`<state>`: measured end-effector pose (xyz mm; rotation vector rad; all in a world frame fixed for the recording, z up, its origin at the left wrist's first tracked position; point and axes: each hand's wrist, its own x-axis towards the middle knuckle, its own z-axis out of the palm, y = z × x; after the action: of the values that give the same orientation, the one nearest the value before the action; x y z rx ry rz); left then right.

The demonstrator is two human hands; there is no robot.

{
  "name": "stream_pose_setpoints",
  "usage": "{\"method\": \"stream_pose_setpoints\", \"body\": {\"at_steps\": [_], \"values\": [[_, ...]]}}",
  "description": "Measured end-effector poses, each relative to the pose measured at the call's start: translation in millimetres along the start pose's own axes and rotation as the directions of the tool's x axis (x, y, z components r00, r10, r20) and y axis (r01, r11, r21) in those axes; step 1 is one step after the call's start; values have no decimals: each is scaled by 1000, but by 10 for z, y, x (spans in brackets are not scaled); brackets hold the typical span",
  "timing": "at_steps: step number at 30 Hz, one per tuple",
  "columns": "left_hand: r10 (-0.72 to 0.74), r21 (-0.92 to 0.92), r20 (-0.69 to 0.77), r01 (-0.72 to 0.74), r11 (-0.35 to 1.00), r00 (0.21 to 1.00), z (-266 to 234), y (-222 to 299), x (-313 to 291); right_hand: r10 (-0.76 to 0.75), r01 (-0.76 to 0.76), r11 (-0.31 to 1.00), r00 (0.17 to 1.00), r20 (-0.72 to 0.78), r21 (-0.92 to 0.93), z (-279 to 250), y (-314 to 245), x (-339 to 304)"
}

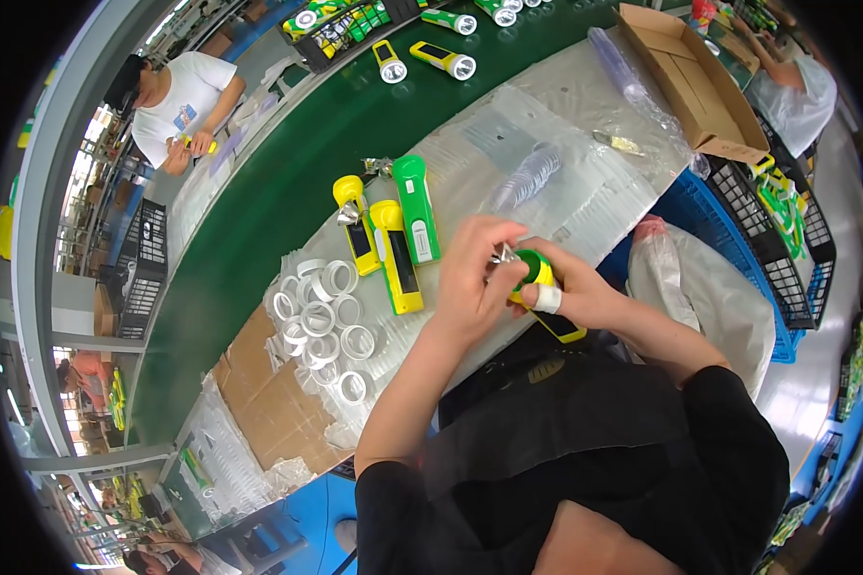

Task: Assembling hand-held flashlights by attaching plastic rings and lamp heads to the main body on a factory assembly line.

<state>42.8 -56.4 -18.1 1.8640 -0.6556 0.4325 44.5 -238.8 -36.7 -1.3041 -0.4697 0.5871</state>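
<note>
Left hand [478, 273] pinched reflector [501, 256], right hand [580, 289] gripped torch [558, 327], seemingly unclosed. Three other torches [400, 257] looked unfinished; rings [319, 316] lay loose.

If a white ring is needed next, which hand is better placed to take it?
Probably the left hand: it is nearer to the white rings, though it holds a shiny silver part. The right hand, farther off, holds the flashlight.

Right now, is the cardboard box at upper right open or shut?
Open: the cardboard box shows its inner base between raised sides.
</note>
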Motion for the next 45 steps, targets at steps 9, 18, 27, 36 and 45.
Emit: {"method": "stream_pose_setpoints", "body": {"at_steps": [9,18,27,36,45], "values": [[168,131,161,-189,973,973,232,-90,-3,-81,91,991,992,-98,101,-45,237,-34],[-217,627,-52,201,753,975,379,-849,183,48,10,965,975,-216,261,-311,36,-72],[-101,306,-17,101,947,995,191,-383,152,-3,42,972,986,-166,231,-318,5,-62],[106,268,20,-108,957,994,5,94,-243,-9,-12,977,995,95,213,42,-56,91],[123,283,-91,-93,954,988,-237,78,-360,37,-65,974,991,130,218,320,-19,270]]}}
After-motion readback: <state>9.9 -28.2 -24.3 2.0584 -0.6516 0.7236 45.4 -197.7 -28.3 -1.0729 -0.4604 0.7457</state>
